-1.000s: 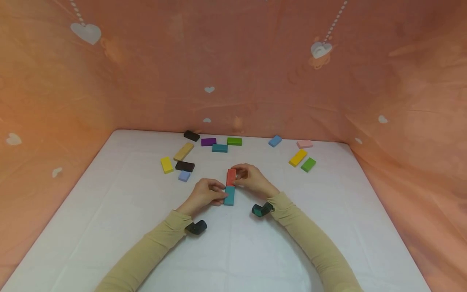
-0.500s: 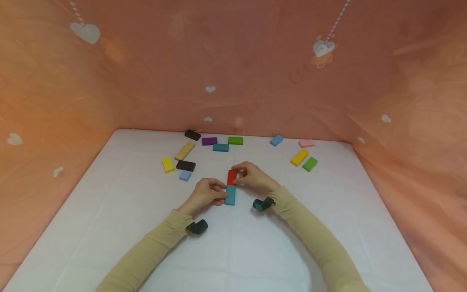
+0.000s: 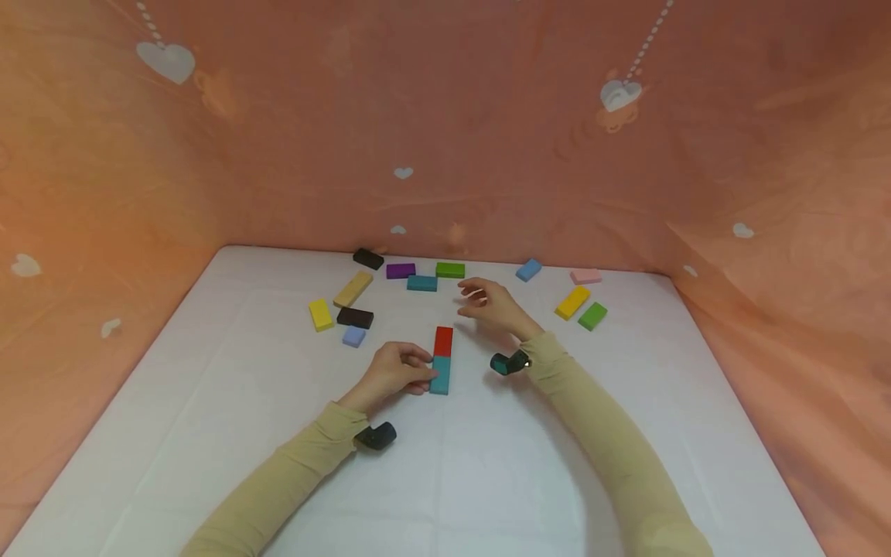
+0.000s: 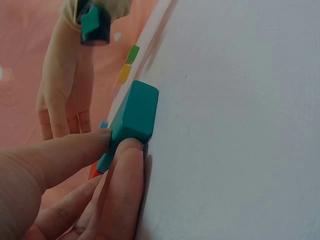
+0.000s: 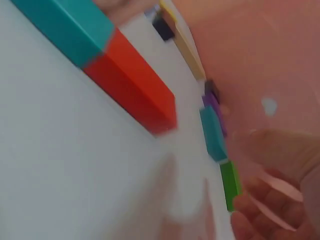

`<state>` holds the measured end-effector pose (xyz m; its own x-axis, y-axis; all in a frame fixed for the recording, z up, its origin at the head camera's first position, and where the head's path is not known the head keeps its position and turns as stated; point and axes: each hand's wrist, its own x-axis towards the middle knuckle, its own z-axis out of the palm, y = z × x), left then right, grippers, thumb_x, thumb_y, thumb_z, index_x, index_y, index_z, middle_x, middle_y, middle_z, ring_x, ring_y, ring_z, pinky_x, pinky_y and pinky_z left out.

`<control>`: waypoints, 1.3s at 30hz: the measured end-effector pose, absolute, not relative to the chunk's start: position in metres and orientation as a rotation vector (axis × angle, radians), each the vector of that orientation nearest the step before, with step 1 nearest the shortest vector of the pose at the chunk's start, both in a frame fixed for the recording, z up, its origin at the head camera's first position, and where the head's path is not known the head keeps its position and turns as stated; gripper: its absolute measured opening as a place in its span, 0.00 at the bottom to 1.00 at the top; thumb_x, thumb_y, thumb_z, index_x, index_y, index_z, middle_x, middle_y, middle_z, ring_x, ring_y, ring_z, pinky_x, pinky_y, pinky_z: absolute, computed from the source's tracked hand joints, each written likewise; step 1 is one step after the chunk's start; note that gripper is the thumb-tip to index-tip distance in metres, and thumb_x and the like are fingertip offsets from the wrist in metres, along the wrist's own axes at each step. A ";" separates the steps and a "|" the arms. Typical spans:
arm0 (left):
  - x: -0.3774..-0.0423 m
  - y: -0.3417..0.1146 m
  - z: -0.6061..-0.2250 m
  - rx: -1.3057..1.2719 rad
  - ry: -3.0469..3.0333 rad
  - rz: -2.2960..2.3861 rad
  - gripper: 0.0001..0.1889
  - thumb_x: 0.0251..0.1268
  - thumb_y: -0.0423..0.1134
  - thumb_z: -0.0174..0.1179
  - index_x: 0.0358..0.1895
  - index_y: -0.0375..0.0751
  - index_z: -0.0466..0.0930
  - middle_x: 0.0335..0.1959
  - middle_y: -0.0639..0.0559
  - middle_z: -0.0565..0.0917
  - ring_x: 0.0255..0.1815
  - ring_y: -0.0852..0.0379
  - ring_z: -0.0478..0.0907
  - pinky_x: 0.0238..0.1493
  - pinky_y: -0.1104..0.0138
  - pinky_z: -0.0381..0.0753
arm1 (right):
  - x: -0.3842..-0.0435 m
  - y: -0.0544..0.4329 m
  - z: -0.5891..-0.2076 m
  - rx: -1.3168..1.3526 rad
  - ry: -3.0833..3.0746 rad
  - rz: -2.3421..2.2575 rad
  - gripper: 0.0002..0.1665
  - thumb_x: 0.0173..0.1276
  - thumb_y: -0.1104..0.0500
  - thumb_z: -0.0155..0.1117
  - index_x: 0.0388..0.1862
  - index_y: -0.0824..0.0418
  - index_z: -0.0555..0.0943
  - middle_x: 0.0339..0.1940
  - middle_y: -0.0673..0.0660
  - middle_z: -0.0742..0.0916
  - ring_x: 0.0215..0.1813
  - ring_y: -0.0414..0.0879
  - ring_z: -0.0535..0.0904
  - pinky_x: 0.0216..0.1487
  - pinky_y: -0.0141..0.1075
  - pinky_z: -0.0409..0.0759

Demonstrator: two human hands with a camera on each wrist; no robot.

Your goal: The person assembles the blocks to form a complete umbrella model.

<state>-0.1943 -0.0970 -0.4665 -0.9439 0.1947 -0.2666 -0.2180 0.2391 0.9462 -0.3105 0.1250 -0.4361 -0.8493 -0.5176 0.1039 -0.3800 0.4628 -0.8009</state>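
A teal block (image 3: 440,375) and a red block (image 3: 443,341) lie end to end, touching, in one line on the white table. My left hand (image 3: 395,369) pinches the teal block from its left side; in the left wrist view, thumb (image 4: 75,155) and fingertip meet its surface. Farther back and to the right, my right hand (image 3: 493,306) hovers apart from the red block with its fingers loosely extended and nothing in them. Closest beyond its fingertips lies a green block (image 3: 450,270), with a second teal block (image 3: 421,283) left of it.
Purple (image 3: 400,271), black (image 3: 355,318), tan (image 3: 353,288), yellow (image 3: 321,315) and lilac (image 3: 353,336) blocks lie at the back left. Orange-yellow (image 3: 573,302), green (image 3: 592,316), pink (image 3: 586,276) and blue (image 3: 528,269) ones lie at the back right. A patterned cloth (image 3: 445,139) hangs behind.
My right hand has let go of the red block and moved away from it, back and slightly right. The left hand stays at the teal block.
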 end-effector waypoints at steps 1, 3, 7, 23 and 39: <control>-0.194 -0.097 -0.467 -0.024 2.185 1.757 0.15 0.53 0.30 0.70 0.45 0.32 0.81 0.30 0.44 0.82 0.24 0.53 0.82 0.29 0.64 0.84 | -0.314 0.126 -0.436 -0.787 2.564 -1.340 0.31 0.62 0.63 0.69 0.62 0.71 0.71 0.56 0.66 0.79 0.57 0.58 0.74 0.58 0.47 0.74; -0.194 -0.098 -0.467 -0.025 2.181 1.759 0.15 0.53 0.30 0.70 0.45 0.32 0.81 0.30 0.44 0.81 0.25 0.53 0.83 0.30 0.63 0.84 | -0.321 0.127 -0.435 -0.773 2.594 -1.329 0.31 0.62 0.62 0.68 0.63 0.69 0.70 0.58 0.65 0.78 0.58 0.57 0.73 0.58 0.47 0.74; -0.194 -0.098 -0.465 -0.034 2.166 1.765 0.15 0.53 0.30 0.70 0.45 0.32 0.80 0.30 0.43 0.81 0.25 0.52 0.83 0.30 0.63 0.84 | -0.332 0.126 -0.435 -0.745 2.637 -1.300 0.31 0.63 0.62 0.68 0.64 0.68 0.70 0.60 0.63 0.77 0.60 0.55 0.71 0.60 0.46 0.72; -0.195 -0.099 -0.466 -0.028 2.166 1.756 0.16 0.52 0.32 0.71 0.45 0.33 0.81 0.30 0.43 0.80 0.24 0.53 0.83 0.29 0.64 0.84 | -0.360 0.112 -0.445 -0.604 2.560 -1.447 0.31 0.62 0.64 0.68 0.64 0.65 0.71 0.62 0.62 0.75 0.65 0.56 0.67 0.65 0.46 0.68; -0.196 -0.104 -0.474 0.002 2.146 1.774 0.17 0.53 0.34 0.71 0.46 0.33 0.80 0.32 0.43 0.80 0.25 0.53 0.83 0.30 0.65 0.84 | -0.369 0.099 -0.464 -0.450 2.590 -1.541 0.31 0.63 0.65 0.65 0.66 0.61 0.71 0.63 0.59 0.75 0.63 0.53 0.68 0.63 0.43 0.69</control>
